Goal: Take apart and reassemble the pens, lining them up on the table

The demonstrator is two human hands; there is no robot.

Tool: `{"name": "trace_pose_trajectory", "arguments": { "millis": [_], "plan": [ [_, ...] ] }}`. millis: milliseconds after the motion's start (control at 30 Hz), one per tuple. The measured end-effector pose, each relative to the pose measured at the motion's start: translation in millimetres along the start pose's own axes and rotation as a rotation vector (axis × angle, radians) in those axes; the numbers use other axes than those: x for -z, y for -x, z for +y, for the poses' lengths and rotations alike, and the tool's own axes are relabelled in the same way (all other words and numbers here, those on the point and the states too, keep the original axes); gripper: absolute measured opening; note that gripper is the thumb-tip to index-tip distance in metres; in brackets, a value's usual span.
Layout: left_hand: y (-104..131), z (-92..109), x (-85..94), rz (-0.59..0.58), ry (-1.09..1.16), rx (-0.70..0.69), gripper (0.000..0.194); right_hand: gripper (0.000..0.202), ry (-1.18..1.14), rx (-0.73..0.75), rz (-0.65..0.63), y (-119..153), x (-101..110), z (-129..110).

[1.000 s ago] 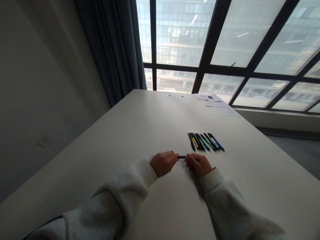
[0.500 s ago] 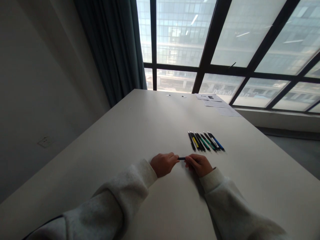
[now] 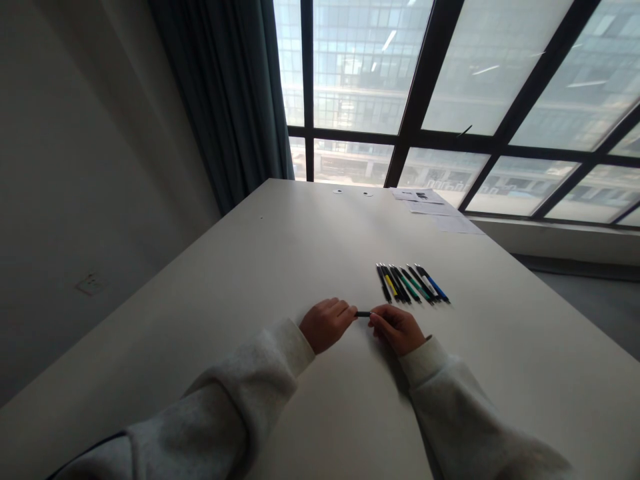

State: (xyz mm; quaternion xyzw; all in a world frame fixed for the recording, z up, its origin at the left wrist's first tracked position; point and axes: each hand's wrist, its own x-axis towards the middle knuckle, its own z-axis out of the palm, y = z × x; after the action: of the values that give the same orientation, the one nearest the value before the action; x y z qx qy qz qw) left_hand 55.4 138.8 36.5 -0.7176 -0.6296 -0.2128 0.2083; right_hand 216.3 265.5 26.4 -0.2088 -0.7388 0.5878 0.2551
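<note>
A dark pen runs level between my two hands, with only its middle showing. Its left end is pinched in the closed fingers of my left hand, and its right end in those of my right hand. Both ends are hidden by the fingers. Just beyond my right hand, a row of several pens lies side by side on the white table; most are black, some with yellow, green, white or blue parts.
Sheets of paper lie at the table's far right corner. Two small white pieces with dark spots are near the far edge. A dark curtain, a wall and large windows stand around the table.
Both hands and the pen between them have shifted very slightly up in the view. The row of pens has not moved.
</note>
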Motion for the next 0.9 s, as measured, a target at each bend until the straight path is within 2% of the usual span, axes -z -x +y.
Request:
{"name": "trace_pose_trajectory", "arguments": {
  "millis": [133, 267, 400, 567, 733, 900],
  "plan": [
    [0, 0, 1.6, 0.054, -0.042, -0.032, 0.018, 0.043, 0.075, -0.011, -0.032, 0, 0, -2],
    [0, -1, 3.2, 0.056, -0.021, -0.067, 0.019, 0.047, 0.155, -0.016, -0.048, -1, 2, -3],
    [1, -2, 1.9, 0.041, 0.031, -0.076, 0.02, 0.045, 0.21, 0.042, -0.043, -1, 4, -3],
    [2, -3, -1.5, 0.005, 0.089, -0.053, 0.026, 0.039, 0.169, 0.058, -0.04, -1, 4, -1],
    [5, -2, -4.3, -0.042, 0.135, 0.044, 0.027, 0.029, 0.025, 0.077, -0.008, -1, 1, 3],
    [7, -1, -7.0, -0.076, 0.135, 0.113, 0.027, 0.038, -0.095, 0.039, 0.057, -1, -1, 5]
  ]
}}
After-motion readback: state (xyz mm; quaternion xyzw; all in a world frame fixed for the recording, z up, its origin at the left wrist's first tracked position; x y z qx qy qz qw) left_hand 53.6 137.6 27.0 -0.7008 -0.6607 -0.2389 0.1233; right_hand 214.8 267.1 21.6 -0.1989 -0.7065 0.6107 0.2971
